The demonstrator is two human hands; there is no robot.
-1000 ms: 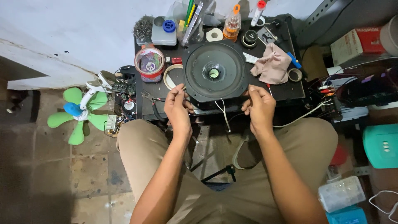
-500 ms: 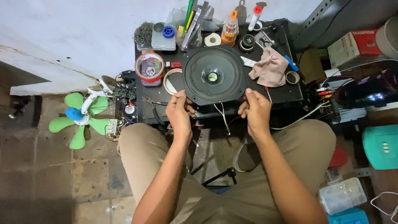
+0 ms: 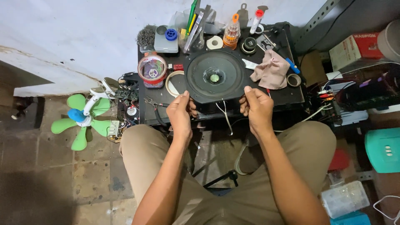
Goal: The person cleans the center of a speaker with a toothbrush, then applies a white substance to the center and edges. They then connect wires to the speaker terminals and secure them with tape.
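The black speaker (image 3: 215, 77) sits cone-up at the middle of the worktop's (image 3: 287, 95) near edge, w/ 2 thin wires hanging off that edge. Your left hand (image 3: 181, 111) is clamped on its front-left rim, thumb on top; your right hand (image 3: 256, 106) is clamped on the front-right rim, same way. Just left of the speaker lies a tape ring (image 3: 171, 83), then a round clear container w/ red base (image 3: 152, 71) toward the left edge. A crumpled pinkish rag (image 3: 271, 69) lies to the right, touching the speaker's rim or nearly so. Bottles & tools crowd the far edge. A green fan (image 3: 81, 117) lies on the floor left of the worktop.
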